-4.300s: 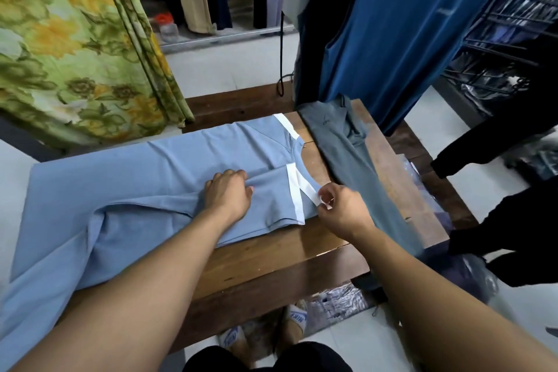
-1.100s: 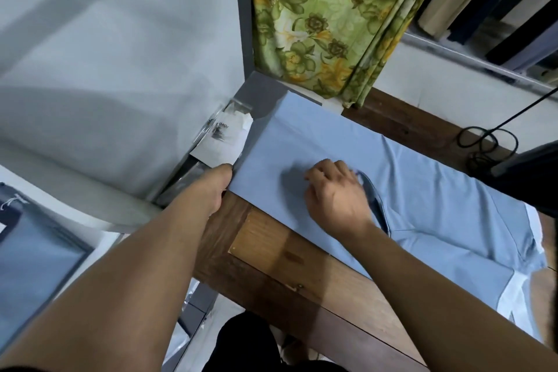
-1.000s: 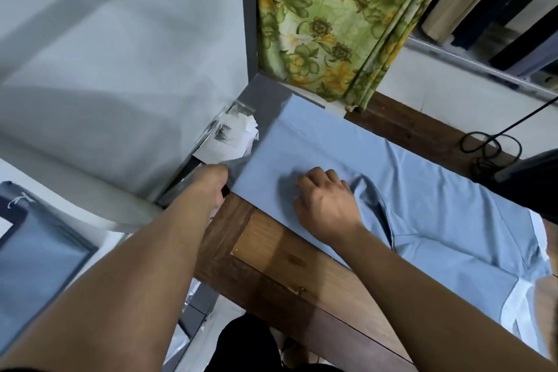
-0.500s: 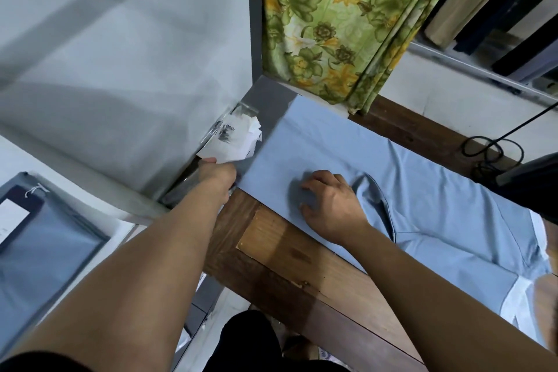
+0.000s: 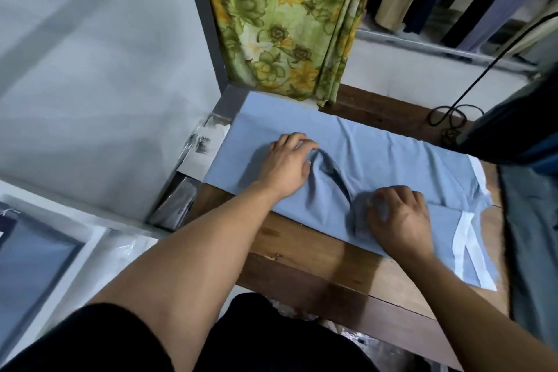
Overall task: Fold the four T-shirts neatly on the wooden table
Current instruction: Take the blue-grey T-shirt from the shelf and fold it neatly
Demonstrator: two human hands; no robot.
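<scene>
A light blue T-shirt (image 5: 377,154) with white sleeve trim lies spread across the wooden table (image 5: 305,248). A raised fold runs diagonally through its middle. My left hand (image 5: 287,166) rests on the shirt's left part, fingers and thumb pinching the upper end of that fold. My right hand (image 5: 398,214) sits at the fold's lower end near the front edge, fingers curled into the fabric, with cloth bunched over the fingertips. A grey T-shirt (image 5: 531,220) lies along the table's right side.
A floral green curtain (image 5: 287,24) hangs behind the table. A dark blue garment (image 5: 513,136) hangs over the right end, with a black cable (image 5: 447,115) coiled beside it. Plastic-wrapped packets (image 5: 202,148) sit off the table's left end. A bagged garment (image 5: 33,254) lies lower left.
My left hand came off the table's left end onto the shirt where my right hand had been. My right hand slid rightward down the fold, and the fold now stands higher.
</scene>
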